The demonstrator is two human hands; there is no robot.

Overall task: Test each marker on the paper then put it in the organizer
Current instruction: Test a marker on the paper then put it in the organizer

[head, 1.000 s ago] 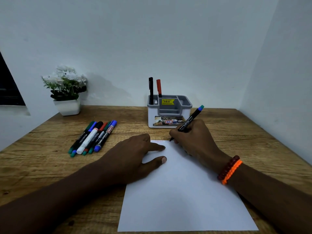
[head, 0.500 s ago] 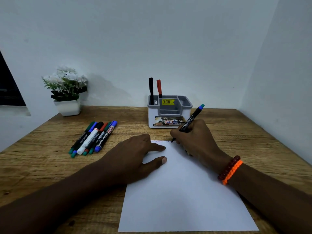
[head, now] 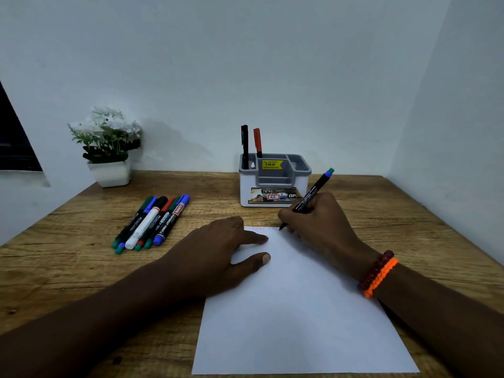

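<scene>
The right hand point(head: 317, 227) grips a black marker point(head: 306, 199), tip on the far edge of the paper point(head: 300, 309) beside faint scribbles point(head: 261, 228). The left hand point(head: 218, 252) lies flat, fingers extended, pressing the paper's left edge. The organizer point(head: 274, 184), near the desk's point(head: 68, 268) far edge, holds a black pen point(head: 245, 145) and a red pen point(head: 257, 141). Remaining markers point(head: 151, 223) lie grouped toward the left edge.

My wooden desk point(head: 81, 268) sits in a corner of plain pale walls point(head: 245, 64). A dark window edge point(head: 13, 137) shows far left, beside a white-flowered plant point(head: 107, 143) in a white pot. Light is dim.
</scene>
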